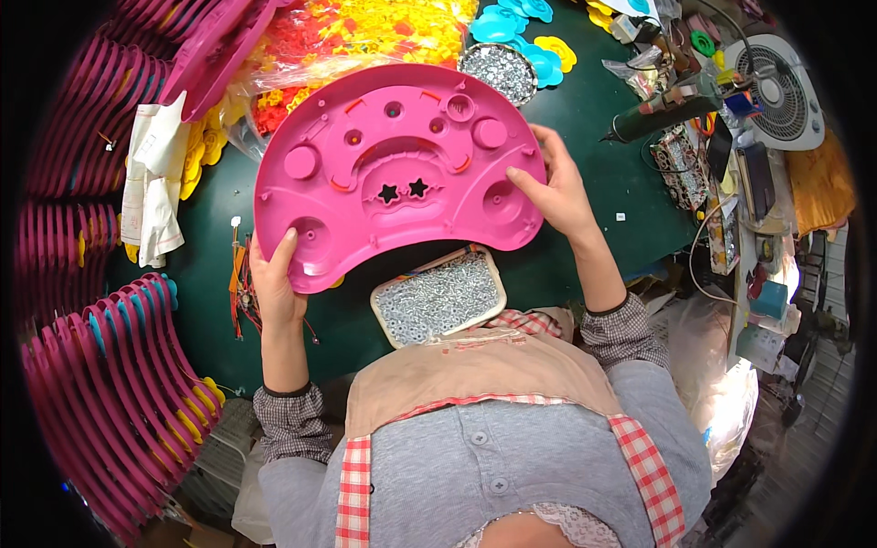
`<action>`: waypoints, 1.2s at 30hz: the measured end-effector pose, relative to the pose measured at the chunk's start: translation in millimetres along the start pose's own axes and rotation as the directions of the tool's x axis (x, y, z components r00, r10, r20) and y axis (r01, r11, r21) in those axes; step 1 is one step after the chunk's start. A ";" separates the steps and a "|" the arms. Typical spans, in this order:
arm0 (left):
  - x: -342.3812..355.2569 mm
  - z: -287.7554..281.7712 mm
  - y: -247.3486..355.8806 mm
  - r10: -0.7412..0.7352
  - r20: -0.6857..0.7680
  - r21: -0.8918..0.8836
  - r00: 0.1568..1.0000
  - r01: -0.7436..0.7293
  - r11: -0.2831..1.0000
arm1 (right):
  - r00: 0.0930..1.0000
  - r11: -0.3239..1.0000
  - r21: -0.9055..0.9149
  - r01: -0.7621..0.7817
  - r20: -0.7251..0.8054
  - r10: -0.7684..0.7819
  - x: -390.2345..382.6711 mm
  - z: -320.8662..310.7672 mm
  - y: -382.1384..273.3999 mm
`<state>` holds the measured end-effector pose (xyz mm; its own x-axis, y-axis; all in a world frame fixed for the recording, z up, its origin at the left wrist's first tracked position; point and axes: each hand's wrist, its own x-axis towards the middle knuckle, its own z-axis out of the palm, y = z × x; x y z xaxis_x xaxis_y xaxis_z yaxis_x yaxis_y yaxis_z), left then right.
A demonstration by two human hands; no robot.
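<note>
A large pink curved plastic panel [402, 224] is held up over the green table, its ribbed side with posts and two star-shaped holes facing me. My left hand [279, 274] is closed on its lower left end, thumb on the front. On the right end, my right hand [557, 187] grips the rim, thumb over the face and fingers behind. Just below the panel stands a white-rimmed tray [501, 279] of small metal screws or washers. Past its far right edge sits a round dish [533, 87] with shiny metal pieces.
Stacked pink panels [119, 402] rise along the left. A plastic bag [365, 41] of red and yellow parts lies at the back, near blue flower-shaped pieces [493, 25]. Wires [239, 283] lie by my left hand. A dark-green powered screwdriver [662, 111] and a fan [776, 91] are at right.
</note>
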<state>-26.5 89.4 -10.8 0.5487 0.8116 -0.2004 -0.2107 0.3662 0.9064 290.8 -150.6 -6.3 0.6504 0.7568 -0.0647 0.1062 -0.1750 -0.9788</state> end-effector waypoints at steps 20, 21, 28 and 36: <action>-3.3 -16.1 -35.3 0.117 -0.094 0.395 0.989 -0.071 0.916 | 0.998 0.979 -0.204 0.025 -0.052 -0.036 -10.9 19.9 20.8; -3.0 -15.0 -35.8 0.117 -0.093 0.391 0.989 -0.072 0.917 | 0.998 0.977 -0.209 0.031 -0.052 -0.043 -10.5 18.5 21.5; -3.9 -17.5 -45.8 0.128 -0.074 0.417 0.989 -0.086 0.905 | 0.998 0.964 -0.258 0.064 0.012 -0.063 -2.9 8.2 29.1; 43.4 5.7 12.6 0.200 0.026 0.490 0.979 -0.187 0.851 | 0.990 0.971 -0.215 0.102 -0.074 -0.120 11.9 24.5 46.1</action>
<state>-0.7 126.7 -6.0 0.5164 0.8563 -0.0052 0.1144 -0.0630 0.9914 285.0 -134.3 -57.0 0.6867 0.7237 0.0681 0.3315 -0.2285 -0.9154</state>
